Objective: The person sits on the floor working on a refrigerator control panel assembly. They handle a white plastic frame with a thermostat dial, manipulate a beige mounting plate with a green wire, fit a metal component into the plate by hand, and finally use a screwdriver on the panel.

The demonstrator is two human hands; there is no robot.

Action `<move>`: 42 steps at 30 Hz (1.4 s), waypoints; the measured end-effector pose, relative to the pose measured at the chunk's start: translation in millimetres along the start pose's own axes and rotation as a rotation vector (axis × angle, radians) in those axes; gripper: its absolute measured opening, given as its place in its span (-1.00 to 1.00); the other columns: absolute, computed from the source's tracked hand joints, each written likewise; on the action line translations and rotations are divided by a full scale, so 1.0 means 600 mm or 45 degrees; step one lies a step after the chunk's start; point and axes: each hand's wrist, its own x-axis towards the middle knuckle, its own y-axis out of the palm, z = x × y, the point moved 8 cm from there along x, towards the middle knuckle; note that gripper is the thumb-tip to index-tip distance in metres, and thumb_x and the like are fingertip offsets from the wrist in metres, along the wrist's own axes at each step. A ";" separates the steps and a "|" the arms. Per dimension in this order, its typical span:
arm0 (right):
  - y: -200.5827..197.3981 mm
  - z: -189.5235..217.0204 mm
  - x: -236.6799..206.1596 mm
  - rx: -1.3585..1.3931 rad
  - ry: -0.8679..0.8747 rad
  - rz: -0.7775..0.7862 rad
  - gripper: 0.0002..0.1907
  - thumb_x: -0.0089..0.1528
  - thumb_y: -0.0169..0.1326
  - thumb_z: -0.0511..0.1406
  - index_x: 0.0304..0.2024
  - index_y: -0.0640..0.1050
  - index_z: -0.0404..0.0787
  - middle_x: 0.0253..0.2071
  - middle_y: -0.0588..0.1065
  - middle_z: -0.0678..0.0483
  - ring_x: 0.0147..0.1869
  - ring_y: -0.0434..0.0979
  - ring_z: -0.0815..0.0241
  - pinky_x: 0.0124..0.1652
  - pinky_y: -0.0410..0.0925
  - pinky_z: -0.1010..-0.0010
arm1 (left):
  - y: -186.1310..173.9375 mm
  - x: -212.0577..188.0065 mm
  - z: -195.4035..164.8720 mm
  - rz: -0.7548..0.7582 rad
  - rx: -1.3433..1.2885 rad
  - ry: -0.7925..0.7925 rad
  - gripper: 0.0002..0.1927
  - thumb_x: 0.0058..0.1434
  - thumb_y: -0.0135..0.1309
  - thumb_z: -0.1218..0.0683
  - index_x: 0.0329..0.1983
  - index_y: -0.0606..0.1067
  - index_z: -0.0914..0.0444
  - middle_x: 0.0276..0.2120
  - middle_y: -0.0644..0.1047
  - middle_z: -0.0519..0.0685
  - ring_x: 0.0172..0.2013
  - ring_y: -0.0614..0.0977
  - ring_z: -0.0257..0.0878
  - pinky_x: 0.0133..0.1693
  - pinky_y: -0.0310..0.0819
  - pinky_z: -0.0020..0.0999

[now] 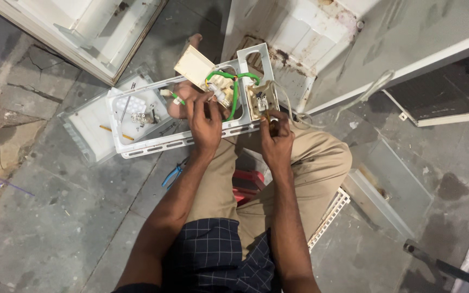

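Wiring is being handled on a long white plastic housing panel (153, 142) that is propped across the seated person's knees, so that its open face is turned up toward the head camera and both hands can be brought to it from below. The left hand (206, 126) is laid over the middle of the panel, its fingers (197, 106) curled down onto a small white connector block (219, 96) where green insulated wires (234, 89) loop out; the block appears to be pinched and steadied there. The right hand (277, 142) is clenched around a thin brown-handled tool (270, 123), probably a screwdriver, whose tip is pointed up into a small cream switch box (261, 99) at the panel's right end. A beige rectangular cover (194, 65) is tilted up just behind the wires, out of the hands' way.

The panel's near edge overhangs the lap, and its left part is rested on a clear plastic tray (85, 133) lying on the grey stone floor (55, 217). Small loose parts are kept inside the panel's left compartment. Blue-handled pliers (172, 174) are lying on the floor just beside the left knee. Open floor is left on the left, while the right and far sides are crowded by a white appliance cabinet (354, 49) and a loose white door (88, 32).
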 end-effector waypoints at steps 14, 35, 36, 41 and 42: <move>0.010 -0.010 -0.005 0.033 -0.053 0.043 -0.81 0.37 0.14 -0.29 -0.05 0.49 -0.26 -0.41 0.49 0.13 -0.38 0.34 0.42 -0.36 0.31 0.48 | 0.013 0.012 0.015 0.128 -0.001 -0.096 -0.60 0.35 0.17 0.18 0.23 0.42 0.31 -0.05 0.46 0.09 -0.12 0.56 -0.14 -0.06 0.52 -0.25; 0.022 -0.002 -0.015 0.095 -0.008 0.092 -0.86 0.35 0.14 -0.33 -0.10 0.50 -0.27 -0.46 0.43 0.18 -0.42 0.25 0.49 -0.45 0.21 0.55 | -0.004 0.011 0.066 0.060 -0.332 -0.269 -0.83 0.50 0.07 0.15 0.07 0.48 0.32 -0.09 0.57 0.01 -0.18 0.57 -0.29 -0.11 0.50 -0.41; 0.021 0.002 -0.016 0.102 -0.025 0.089 -0.86 0.35 0.13 -0.34 -0.10 0.49 -0.27 -0.45 0.43 0.19 -0.42 0.26 0.50 -0.45 0.22 0.55 | -0.003 0.009 0.066 0.098 -0.314 -0.280 -0.81 0.49 0.07 0.14 0.09 0.47 0.31 -0.06 0.57 0.03 -0.18 0.58 -0.28 -0.12 0.50 -0.40; 0.019 0.008 -0.015 0.076 -0.037 0.078 -0.88 0.35 0.15 -0.35 -0.10 0.51 -0.26 -0.49 0.39 0.19 -0.43 0.25 0.47 -0.45 0.21 0.52 | -0.003 0.004 0.029 0.356 -0.208 0.041 -0.34 0.32 0.31 0.09 0.41 0.30 0.27 0.21 0.38 0.13 0.18 0.49 -0.10 0.16 0.47 -0.21; 0.019 0.009 -0.015 0.087 -0.050 0.082 -0.88 0.35 0.15 -0.35 -0.10 0.51 -0.26 -0.49 0.40 0.19 -0.42 0.26 0.48 -0.43 0.23 0.52 | 0.000 0.002 0.028 0.412 -0.176 0.065 -0.24 0.25 0.38 0.08 0.44 0.28 0.25 0.24 0.36 0.14 0.21 0.48 -0.09 0.16 0.48 -0.20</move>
